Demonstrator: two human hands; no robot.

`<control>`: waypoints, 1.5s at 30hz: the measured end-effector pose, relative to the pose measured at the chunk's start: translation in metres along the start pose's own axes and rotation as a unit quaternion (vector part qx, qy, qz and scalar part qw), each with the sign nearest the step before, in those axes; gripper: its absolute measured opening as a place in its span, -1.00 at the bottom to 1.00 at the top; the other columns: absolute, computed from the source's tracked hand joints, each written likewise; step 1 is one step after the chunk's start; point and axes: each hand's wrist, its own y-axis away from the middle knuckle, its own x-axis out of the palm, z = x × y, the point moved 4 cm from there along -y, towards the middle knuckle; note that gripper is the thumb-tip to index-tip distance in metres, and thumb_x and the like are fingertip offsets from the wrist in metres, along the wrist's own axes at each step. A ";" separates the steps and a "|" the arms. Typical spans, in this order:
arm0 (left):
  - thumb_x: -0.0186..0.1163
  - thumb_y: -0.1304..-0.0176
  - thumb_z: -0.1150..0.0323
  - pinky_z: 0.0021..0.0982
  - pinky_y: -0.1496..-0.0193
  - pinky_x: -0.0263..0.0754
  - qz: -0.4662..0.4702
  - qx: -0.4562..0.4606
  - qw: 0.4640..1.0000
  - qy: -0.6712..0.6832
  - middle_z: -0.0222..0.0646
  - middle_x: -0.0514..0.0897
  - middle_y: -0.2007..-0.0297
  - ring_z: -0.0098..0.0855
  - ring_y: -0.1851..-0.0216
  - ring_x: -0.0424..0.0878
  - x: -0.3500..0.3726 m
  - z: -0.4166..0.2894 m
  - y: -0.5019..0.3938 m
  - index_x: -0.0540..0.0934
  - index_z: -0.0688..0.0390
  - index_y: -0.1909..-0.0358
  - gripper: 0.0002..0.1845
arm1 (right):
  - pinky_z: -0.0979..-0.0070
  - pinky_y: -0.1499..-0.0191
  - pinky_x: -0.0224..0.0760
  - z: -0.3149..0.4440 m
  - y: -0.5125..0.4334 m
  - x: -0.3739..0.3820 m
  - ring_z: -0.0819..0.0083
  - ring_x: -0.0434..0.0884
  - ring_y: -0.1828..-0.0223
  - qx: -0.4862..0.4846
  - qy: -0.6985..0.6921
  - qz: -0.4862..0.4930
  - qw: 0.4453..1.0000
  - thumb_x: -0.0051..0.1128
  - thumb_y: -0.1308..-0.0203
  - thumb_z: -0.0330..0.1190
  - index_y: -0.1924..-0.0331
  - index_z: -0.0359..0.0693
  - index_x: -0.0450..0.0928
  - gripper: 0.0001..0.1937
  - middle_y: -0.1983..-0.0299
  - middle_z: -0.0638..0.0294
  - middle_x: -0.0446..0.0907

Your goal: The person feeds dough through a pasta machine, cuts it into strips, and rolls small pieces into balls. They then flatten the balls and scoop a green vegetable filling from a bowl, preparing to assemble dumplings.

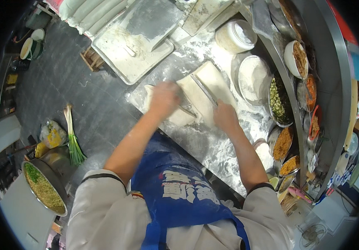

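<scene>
A wide sheet of dough point(206, 90) lies on the floured metal worktop point(212, 140). My right hand point(225, 115) grips the handle end of a long metal blade point(203, 89), which rests along the dough and points up and to the left. To the left of the sheet is a separate strip of dough point(181, 116). Over its upper part is my left hand point(166, 95), blurred and closely bent; whether its fingers hold the strip cannot be told.
A floury tray point(132, 79) with a scraper-like piece stands at the upper left. A white tub point(231, 39), a bowl of flour point(252, 79) and a bowl of chopped greens point(278, 103) line the right side. Several filled bowls follow along a metal ledge point(338, 40).
</scene>
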 end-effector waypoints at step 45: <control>0.59 -0.22 0.46 -0.41 -0.08 0.62 0.586 0.179 0.721 0.324 -0.38 0.73 0.00 -0.54 0.01 0.66 0.010 -0.278 0.016 0.63 0.20 -0.27 -0.43 | -0.04 -0.36 0.60 -0.095 0.181 0.142 0.04 0.66 -0.30 0.087 -0.961 -0.134 0.225 0.27 -0.53 0.15 -0.51 -0.31 0.47 -0.24 -0.34 -0.07 0.63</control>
